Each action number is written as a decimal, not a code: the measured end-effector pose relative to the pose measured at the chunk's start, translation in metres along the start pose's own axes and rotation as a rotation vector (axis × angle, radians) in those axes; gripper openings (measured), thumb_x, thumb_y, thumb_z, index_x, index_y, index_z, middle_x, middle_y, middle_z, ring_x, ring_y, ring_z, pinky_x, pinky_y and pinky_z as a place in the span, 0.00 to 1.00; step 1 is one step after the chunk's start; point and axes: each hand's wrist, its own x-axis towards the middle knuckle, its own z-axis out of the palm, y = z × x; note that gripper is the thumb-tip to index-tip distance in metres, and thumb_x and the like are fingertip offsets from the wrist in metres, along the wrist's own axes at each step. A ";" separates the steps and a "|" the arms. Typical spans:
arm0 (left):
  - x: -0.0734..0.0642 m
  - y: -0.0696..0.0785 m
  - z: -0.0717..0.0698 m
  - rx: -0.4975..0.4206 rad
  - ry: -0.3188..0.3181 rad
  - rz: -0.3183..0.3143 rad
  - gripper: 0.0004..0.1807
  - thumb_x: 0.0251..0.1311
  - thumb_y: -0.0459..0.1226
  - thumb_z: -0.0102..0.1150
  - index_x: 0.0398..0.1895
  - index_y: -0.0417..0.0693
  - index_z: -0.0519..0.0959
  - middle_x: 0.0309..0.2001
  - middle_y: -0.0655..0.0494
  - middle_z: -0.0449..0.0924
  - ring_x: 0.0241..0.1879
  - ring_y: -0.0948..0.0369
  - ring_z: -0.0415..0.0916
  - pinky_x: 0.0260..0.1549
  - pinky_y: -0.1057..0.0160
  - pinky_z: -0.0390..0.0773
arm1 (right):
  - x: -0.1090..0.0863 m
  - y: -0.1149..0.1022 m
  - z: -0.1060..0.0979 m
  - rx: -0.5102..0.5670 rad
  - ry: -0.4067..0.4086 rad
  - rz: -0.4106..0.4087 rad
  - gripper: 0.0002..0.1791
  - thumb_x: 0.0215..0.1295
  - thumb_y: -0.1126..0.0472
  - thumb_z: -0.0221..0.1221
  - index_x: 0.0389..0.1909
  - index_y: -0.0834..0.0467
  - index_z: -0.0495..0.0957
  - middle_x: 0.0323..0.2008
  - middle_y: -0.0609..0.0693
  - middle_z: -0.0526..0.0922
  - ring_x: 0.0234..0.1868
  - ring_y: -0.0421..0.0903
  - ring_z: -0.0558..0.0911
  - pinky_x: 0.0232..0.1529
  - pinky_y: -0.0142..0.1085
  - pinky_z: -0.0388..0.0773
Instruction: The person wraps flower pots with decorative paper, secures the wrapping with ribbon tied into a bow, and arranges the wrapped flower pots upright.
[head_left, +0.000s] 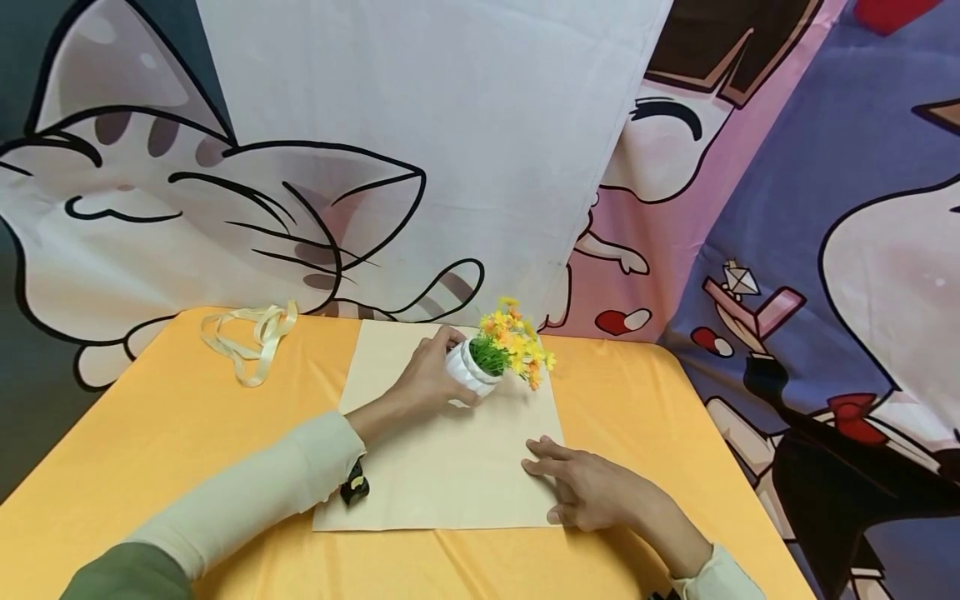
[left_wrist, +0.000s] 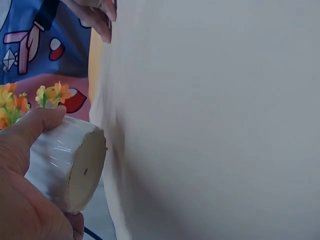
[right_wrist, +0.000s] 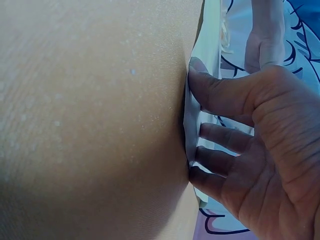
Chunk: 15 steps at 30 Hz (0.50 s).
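My left hand (head_left: 429,372) grips a small white flowerpot (head_left: 463,372) with green grass and yellow and orange artificial flowers (head_left: 517,340). The pot leans to the right, over the upper part of a cream sheet of paper (head_left: 442,467). In the left wrist view, its round base (left_wrist: 87,170) faces the sheet, with my thumb along its side. My right hand (head_left: 592,492) is at the sheet's lower right edge, fingers spread and palm down. The right wrist view shows that hand's fingertips (right_wrist: 207,180) right at the edge of the sheet.
A pale ribbon (head_left: 258,337) lies loosely looped at the table's back left. An orange-yellow cloth (head_left: 262,400) covers the table. Behind it hang cartoon-printed curtains (head_left: 480,150), close to the back edge. A small dark object (head_left: 354,485) shows at my left cuff.
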 end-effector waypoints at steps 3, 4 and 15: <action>0.000 0.004 0.004 0.001 -0.015 0.005 0.50 0.34 0.34 0.95 0.65 0.52 0.76 0.61 0.45 0.82 0.63 0.48 0.74 0.65 0.44 0.81 | 0.000 -0.001 0.000 -0.009 0.003 -0.006 0.41 0.71 0.54 0.77 0.82 0.54 0.75 0.86 0.57 0.70 0.87 0.63 0.69 0.79 0.55 0.78; 0.000 0.006 0.005 0.003 -0.020 0.009 0.49 0.34 0.34 0.95 0.65 0.52 0.77 0.61 0.46 0.81 0.63 0.48 0.73 0.63 0.44 0.81 | 0.000 -0.001 0.000 -0.012 0.004 -0.008 0.41 0.71 0.54 0.77 0.82 0.54 0.75 0.86 0.57 0.70 0.87 0.64 0.69 0.79 0.55 0.78; 0.003 0.020 0.031 0.105 -0.057 0.030 0.52 0.35 0.35 0.96 0.71 0.52 0.80 0.60 0.49 0.85 0.59 0.47 0.72 0.54 0.49 0.78 | 0.000 -0.003 -0.001 -0.040 0.018 -0.038 0.40 0.70 0.53 0.77 0.81 0.56 0.77 0.85 0.60 0.72 0.85 0.65 0.71 0.78 0.54 0.79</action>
